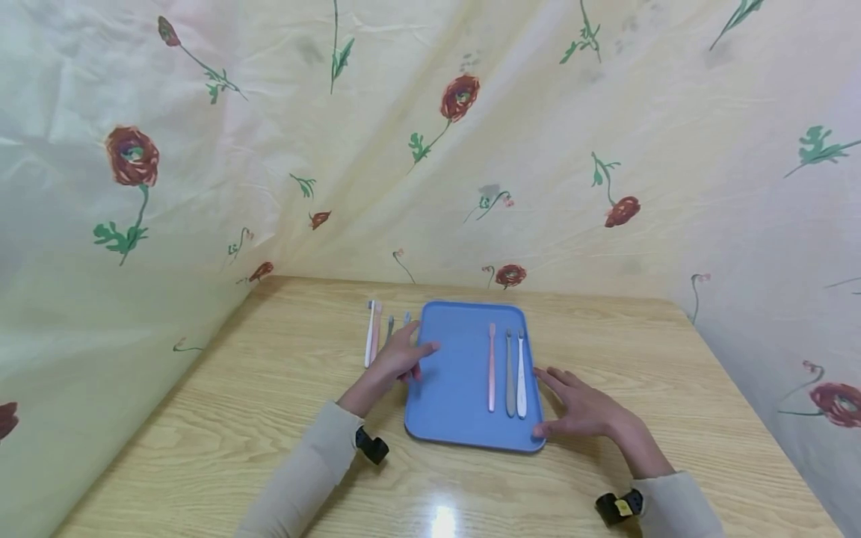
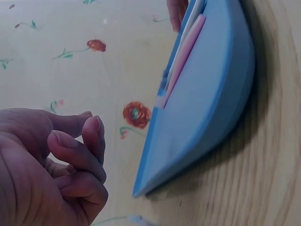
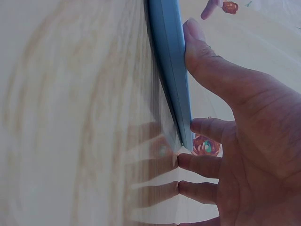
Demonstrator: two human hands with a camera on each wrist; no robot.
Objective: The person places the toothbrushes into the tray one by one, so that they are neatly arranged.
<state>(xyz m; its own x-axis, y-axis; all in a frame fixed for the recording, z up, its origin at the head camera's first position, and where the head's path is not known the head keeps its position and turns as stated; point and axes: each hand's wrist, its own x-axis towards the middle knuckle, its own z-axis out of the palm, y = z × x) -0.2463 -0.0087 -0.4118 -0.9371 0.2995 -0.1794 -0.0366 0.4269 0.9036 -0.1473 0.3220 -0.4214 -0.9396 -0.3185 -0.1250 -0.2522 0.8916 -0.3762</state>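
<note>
At about nine o'clock from the tray, on the bare wood of the bench (image 1: 269,388), lie the loose toothbrushes (image 1: 374,332): I count a white one and a pink one side by side, then two more, greyish and bluish, whose heads peep out past my knuckles, so four as far as I can tell. My left hand (image 1: 399,359) rests over the lower ends of those two at the tray's left rim; its fingers (image 2: 77,155) are curled in toward the palm, and I cannot tell whether they have already pinched a handle or only closed above it. Moving across, the blue tray (image 1: 451,388) sits square before me, with three toothbrushes lined up toward its three o'clock side: pink (image 1: 492,366), grey (image 1: 509,370), white (image 1: 521,366), all heads pointing to twelve. At three o'clock my right hand (image 1: 581,411) lies flat and relaxed on the bench, thumb (image 3: 197,44) against the tray's edge, holding nothing and merely steadying it. I judge I am at the picking-up step of moving brushes onto the tray; the next move calls for a firm pinch on one thin handle, a lift clear of the rim, and laying it parallel beside the pink one.
</note>
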